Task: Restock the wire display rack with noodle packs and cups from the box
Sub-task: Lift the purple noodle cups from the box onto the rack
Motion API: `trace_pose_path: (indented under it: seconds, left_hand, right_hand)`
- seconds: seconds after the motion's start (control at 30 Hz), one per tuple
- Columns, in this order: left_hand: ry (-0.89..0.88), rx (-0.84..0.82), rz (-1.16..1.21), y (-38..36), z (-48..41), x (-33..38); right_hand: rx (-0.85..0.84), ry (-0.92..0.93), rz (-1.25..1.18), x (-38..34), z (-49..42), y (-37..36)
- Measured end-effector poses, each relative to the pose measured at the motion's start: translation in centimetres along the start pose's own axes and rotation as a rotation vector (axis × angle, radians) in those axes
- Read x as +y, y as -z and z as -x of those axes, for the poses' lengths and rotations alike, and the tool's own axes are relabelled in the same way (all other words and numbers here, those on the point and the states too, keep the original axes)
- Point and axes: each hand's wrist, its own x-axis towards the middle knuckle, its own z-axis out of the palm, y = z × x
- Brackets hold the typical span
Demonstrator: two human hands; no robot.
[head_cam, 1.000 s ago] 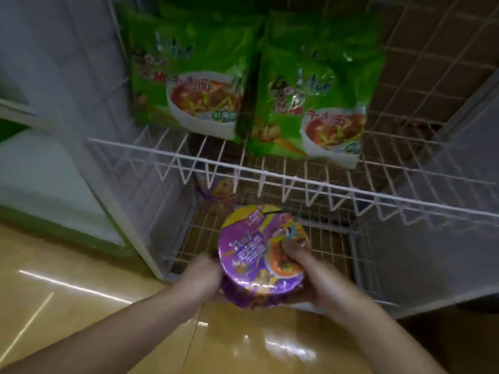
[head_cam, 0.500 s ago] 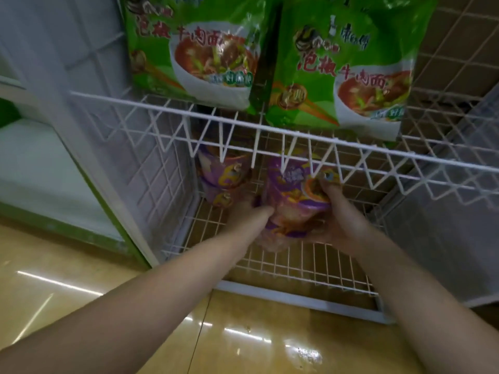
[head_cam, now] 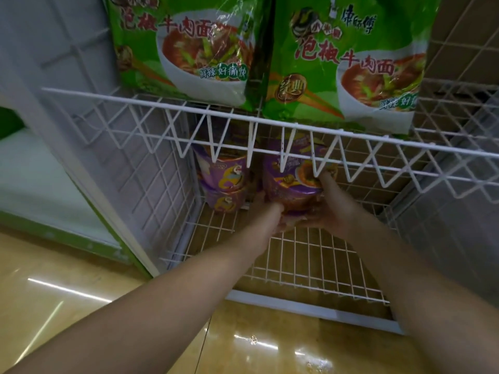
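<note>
The left green pack [head_cam: 186, 49] and right green pack [head_cam: 348, 63] stand on the upper shelf [head_cam: 135, 99], their tops cut off. Its zigzag front wire half hides the stacked purple cups [head_cam: 225, 182] in the lower shelf's [head_cam: 310, 260] back left corner. Just beside them is the held cup [head_cam: 291, 184]. The left hand [head_cam: 266, 213] grips its left side and the right hand [head_cam: 333, 209] its right, thumb on the lid. The fingers curl round behind it, tips hidden.
</note>
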Motion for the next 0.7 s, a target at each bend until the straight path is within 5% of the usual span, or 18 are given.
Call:
trace_pose_path:
  seconds: [0.5,0.7]
  left_hand:
    - [-0.072,0.001,-0.137,-0.6,-1.2,0.8]
    - [-0.05,0.002,-0.214,0.2,-0.4,0.9]
  right_hand:
    - [-0.003,-0.103,0.082,-1.8,-1.2,-0.6]
    - [0.092,0.038,0.02,0.8,-0.5,1.2]
